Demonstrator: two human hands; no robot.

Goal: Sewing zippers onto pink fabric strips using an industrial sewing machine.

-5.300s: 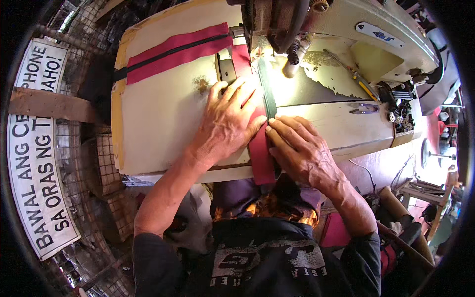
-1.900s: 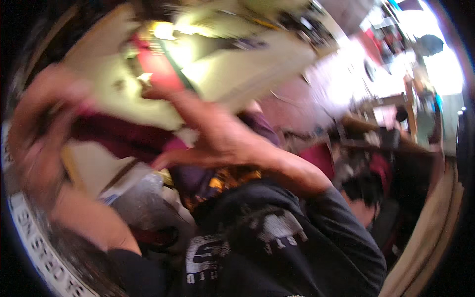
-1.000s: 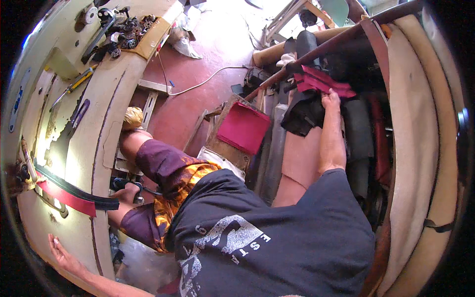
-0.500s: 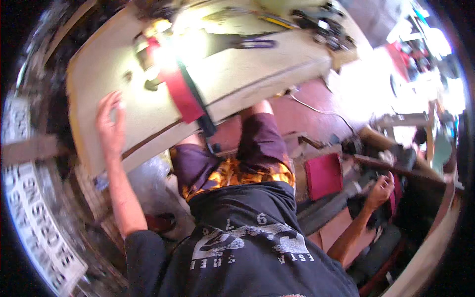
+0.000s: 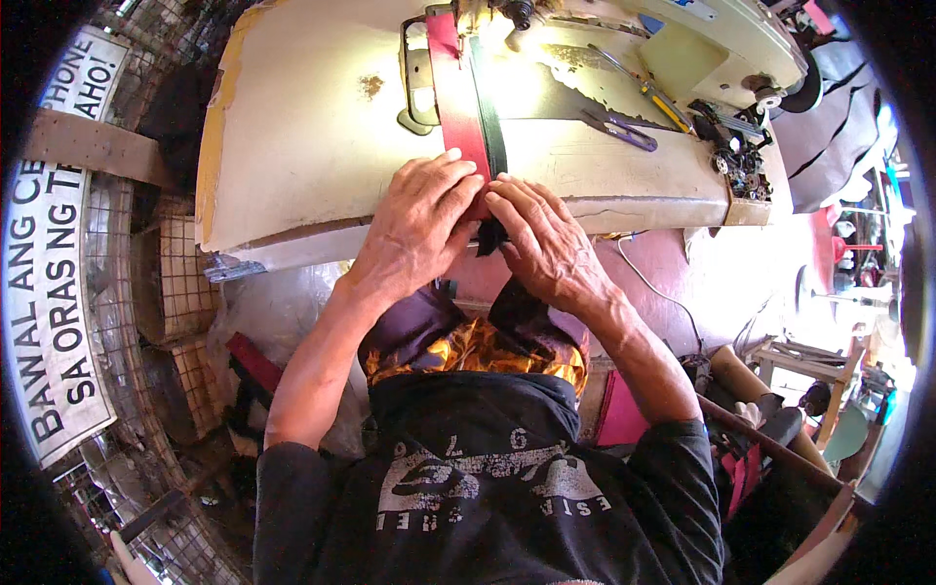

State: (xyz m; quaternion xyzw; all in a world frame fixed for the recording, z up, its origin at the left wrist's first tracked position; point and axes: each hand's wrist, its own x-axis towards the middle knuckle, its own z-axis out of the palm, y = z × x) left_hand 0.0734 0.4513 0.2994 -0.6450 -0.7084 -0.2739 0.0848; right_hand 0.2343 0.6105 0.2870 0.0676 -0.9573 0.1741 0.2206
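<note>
While both hands pressed flat on the near end of the red strap (image 5: 462, 107), I judged the step to be feeding it toward the sewing machine (image 5: 624, 29). My left hand (image 5: 419, 219) lay with fingers spread and extended on the strap, pinning rather than clasping it; my right hand (image 5: 546, 239) held the same flat grip beside it, over the black strip (image 5: 490, 146) running along the strap's right edge. The next move called for steady, even forward pressure, keeping both layers aligned. The cream bench (image 5: 312, 127) was worn, with rust spots; purple scissors (image 5: 619, 127) lay to the right. Wire mesh (image 5: 185, 283) and a lettered sign (image 5: 54, 292) stood at left.
</note>
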